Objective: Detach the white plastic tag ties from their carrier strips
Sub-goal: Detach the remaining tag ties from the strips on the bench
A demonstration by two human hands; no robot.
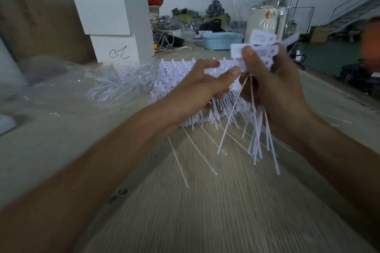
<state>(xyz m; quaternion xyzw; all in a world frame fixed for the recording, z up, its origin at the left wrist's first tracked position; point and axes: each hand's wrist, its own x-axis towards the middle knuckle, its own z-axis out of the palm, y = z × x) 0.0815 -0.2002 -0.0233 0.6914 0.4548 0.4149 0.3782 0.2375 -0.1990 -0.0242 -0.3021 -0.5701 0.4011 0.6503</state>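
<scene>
My left hand (202,86) holds a thick stack of white carrier strips (174,80) above the wooden table, thumb and forefinger pinched on its top right edge. Thin white tails hang from the stack toward the table. My right hand (273,86) grips a bunch of detached white tag ties (261,43); their flat label heads stick up above my fingers and their long tails (257,141) fan down below my palm. The two hands touch at the stack's right end. The frame is motion-blurred around the tails.
A clear plastic bag with more white ties (119,86) lies on the table to the left. Two white boxes (115,26) stand behind it. A blue basket (222,41) and clutter sit at the back. A person in orange (370,43) is at the right edge.
</scene>
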